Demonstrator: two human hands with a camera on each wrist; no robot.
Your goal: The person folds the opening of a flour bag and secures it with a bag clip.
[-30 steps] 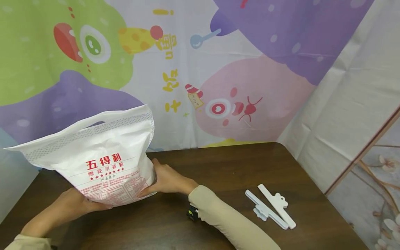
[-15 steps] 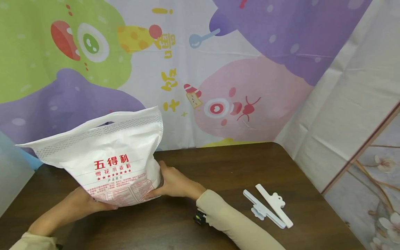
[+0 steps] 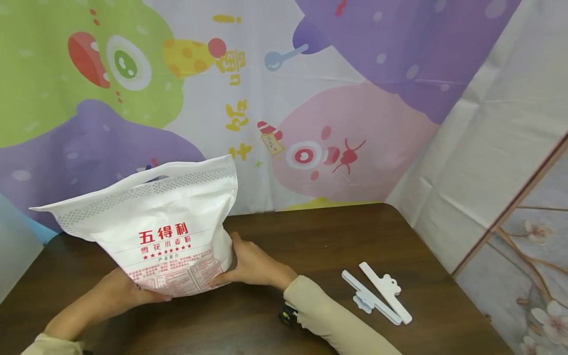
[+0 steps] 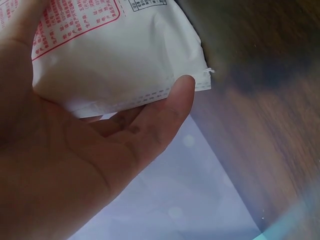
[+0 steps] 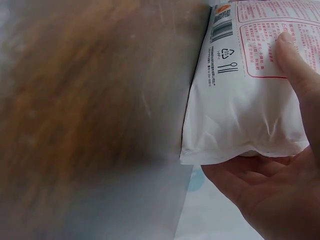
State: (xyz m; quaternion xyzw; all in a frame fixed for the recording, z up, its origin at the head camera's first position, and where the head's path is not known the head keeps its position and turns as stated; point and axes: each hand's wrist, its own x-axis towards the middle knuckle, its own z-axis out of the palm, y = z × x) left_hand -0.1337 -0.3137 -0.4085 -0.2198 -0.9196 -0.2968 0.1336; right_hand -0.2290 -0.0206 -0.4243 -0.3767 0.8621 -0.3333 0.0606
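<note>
A white bag of flour (image 3: 182, 207) with red print is held up tilted over the left part of the table, its top edge with the handle slot pointing to the back. My left hand (image 3: 122, 291) grips its lower left, thumb across the printed front. In the left wrist view, the fingers of that hand (image 4: 115, 155) reach under the bag's bottom seam. At the lower right side my right hand (image 3: 255, 261) holds the bag, thumb on the front. The right wrist view has the right hand (image 5: 270, 185) with fingers beneath the bottom seam.
Two white sealing clips, a left one (image 3: 370, 297) and a right one (image 3: 385, 292), lie side by side on the dark wooden table (image 3: 319, 246), to the right. A cartoon-printed cloth (image 3: 262, 182) hangs behind the table. A floral panel (image 3: 523, 276) stands at the right.
Both hands have carried the flour bag slightly to the right, keeping the same grip. The two clips have stayed in place on the table; the head view has shifted a little.
</note>
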